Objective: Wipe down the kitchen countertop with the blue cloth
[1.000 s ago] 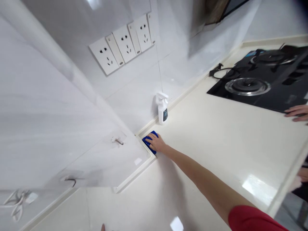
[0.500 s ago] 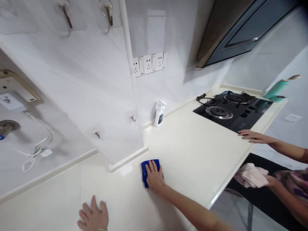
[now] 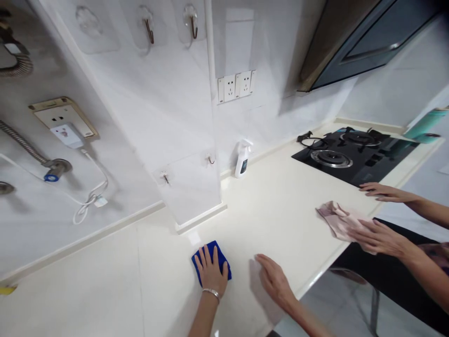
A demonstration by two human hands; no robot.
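Left hand (image 3: 210,274) flat on blue cloth (image 3: 223,265) by cream desk (image 3: 280,224) corner, right hand (image 3: 275,283) just beside (2 grips, both open).

We stand in a kitchen corner where white marble-look walls (image 3: 168,107) hold a double socket panel (image 3: 235,87), a range hood (image 3: 365,47) hangs far right above a black gas hob (image 3: 351,157), and grey floor tiles (image 3: 336,309) show near right.

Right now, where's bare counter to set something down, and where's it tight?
Bare countertop lies between the spray bottle, the gas hob and the co-worker's pink cloth. Another patch runs left of the blue cloth along the wall upstand. Crowded: the front edge, at the left hand, right hand and co-worker's hands.
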